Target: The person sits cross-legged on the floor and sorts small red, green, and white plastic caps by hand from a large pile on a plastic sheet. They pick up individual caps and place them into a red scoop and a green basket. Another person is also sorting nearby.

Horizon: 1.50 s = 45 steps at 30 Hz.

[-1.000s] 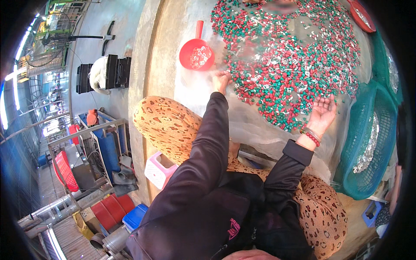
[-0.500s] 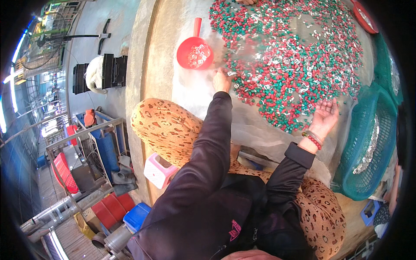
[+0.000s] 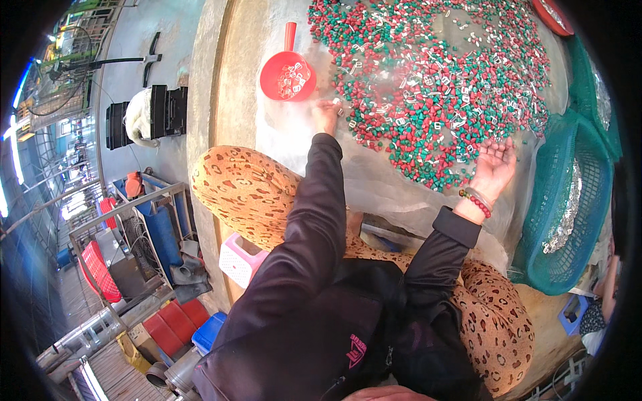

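Observation:
Over the pale sheet point(image 3: 284, 127) at the left edge of a spread pile, my left hand point(image 3: 325, 117) is closed, a small clear plastic piece point(image 3: 337, 105) at its fingertips. The pile point(image 3: 414, 100) is made of small red and green pieces, with many clear and white ones mixed in. Palm up at the pile's near right edge, my right hand point(image 3: 495, 167) lies open with its fingers loosely spread. A red beaded bracelet point(image 3: 475, 200) circles that wrist. Just beyond my left hand sits a red long-handled scoop point(image 3: 287, 79) holding several clear pieces.
On the right stands a green mesh basket point(image 3: 568, 257) with shiny clear pieces inside; another green basket point(image 3: 588, 93) and a red tray point(image 3: 554, 15) are farther back. A pink and white stool point(image 3: 241, 262) stands at lower left. Beyond the ledge is a metal cart point(image 3: 160, 230).
The view has shifted slightly, so the scoop and pile appear a little farther left and up. My left hand has drawn slightly back from the pile's edge; my right hand stays palm up.

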Motion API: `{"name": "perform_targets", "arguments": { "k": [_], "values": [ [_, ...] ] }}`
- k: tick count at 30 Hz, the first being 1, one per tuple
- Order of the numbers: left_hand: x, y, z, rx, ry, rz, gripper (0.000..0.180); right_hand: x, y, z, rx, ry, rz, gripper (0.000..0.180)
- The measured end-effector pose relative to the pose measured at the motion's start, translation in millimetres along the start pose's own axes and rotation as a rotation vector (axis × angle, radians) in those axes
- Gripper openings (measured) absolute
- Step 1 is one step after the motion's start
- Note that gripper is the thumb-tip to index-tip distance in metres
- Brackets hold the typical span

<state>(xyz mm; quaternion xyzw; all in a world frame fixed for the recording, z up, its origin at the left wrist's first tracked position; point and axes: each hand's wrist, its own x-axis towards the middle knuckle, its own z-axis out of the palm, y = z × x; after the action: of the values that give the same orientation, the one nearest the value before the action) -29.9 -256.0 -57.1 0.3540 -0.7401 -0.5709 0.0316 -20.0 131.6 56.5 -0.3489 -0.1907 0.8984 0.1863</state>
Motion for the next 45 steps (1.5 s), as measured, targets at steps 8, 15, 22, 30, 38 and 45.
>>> {"name": "perform_targets", "arguments": {
  "k": [8, 15, 22, 30, 38, 45],
  "values": [
    [-21.3, 46.3, -5.5, -0.939, -0.058, -0.166, 0.021, 3.6, -0.6, -1.5, 0.084, 0.013, 0.042, 0.014],
    [-6.3, 17.0, -8.9, -0.626, -0.112, -0.226, 0.021, 6.6, 1.0, -6.9, 0.141, -0.046, 0.079, 0.015],
    [-3.8, -25.6, 23.4, 0.780, 0.027, 0.266, 0.038, 2.8, 5.4, -2.7, 0.137, -0.060, 0.096, 0.016],
    [-13.6, 3.4, -8.3, -0.101, -0.134, 0.328, 0.012, 0.4, 2.4, -0.7, 0.208, -0.032, 0.083, 0.014],
    [-63.3, 11.2, 19.4, 0.224, -0.254, 0.028, 0.020, 0.0, 4.9, 1.3, 0.227, -0.082, 0.111, 0.013],
    [-69.1, 5.9, 37.7, 0.854, -0.124, 0.316, 0.025, 4.2, -6.3, -7.9, 0.267, -0.028, 0.084, 0.013]
  ]
}}
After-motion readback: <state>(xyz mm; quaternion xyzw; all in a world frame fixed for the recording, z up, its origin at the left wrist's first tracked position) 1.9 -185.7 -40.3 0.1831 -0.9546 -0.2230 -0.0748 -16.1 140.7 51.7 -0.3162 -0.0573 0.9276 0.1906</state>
